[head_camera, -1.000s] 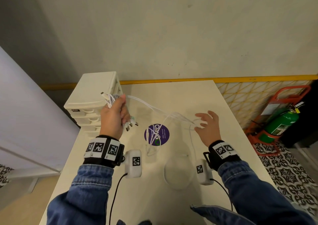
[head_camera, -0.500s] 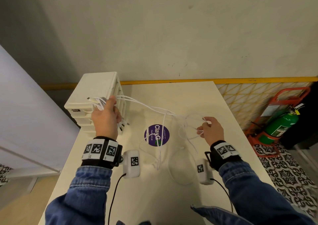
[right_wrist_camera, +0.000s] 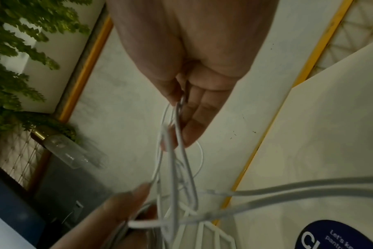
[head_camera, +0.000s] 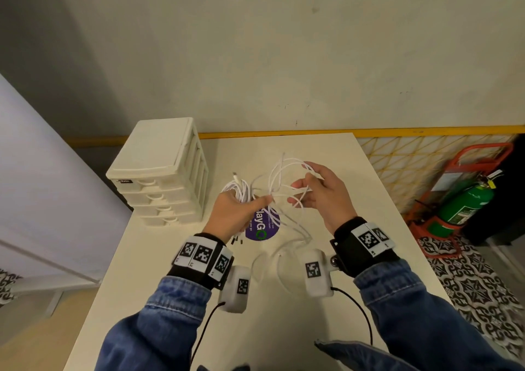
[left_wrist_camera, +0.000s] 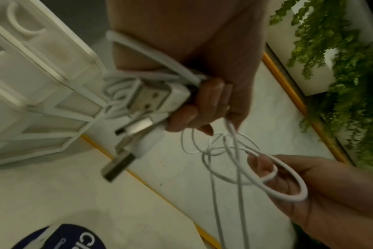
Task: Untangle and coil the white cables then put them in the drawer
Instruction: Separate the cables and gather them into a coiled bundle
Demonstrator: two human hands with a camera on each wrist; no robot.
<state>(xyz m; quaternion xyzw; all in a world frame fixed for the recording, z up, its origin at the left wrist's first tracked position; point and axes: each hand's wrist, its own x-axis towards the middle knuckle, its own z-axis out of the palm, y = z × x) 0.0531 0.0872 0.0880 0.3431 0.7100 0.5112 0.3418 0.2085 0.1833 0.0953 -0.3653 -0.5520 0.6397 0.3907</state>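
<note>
Left grip: the left hand [head_camera: 237, 214] is clenched round a gathered bundle of white cables [head_camera: 241, 190], held above the surface [head_camera: 159, 257]; USB plugs [left_wrist_camera: 138, 99] stick out of the fist in the left wrist view.
Right grip: the right hand [head_camera: 324, 197] pinches a loose loop [left_wrist_camera: 277, 178] of the same cables between thumb and fingers.
Key relation: the tangle hangs between the two hands, just right of the left fist and nearer the right fingers; slack strands trail down toward the person onto the surface.
Long axis: the knotted span runs roughly left to right, hand to hand.
Drawer unit [head_camera: 162, 177]: stands on the surface well left of the bundle, nearer the left hand; its drawers look closed.
Judgement: untangling is under way; coiling not yet done.
Writing: the purple round sticker [head_camera: 262, 226] shows "layG" and, in the right wrist view, "Let's"; the small dark label [head_camera: 124, 181] on the unit is too small to read.
</note>
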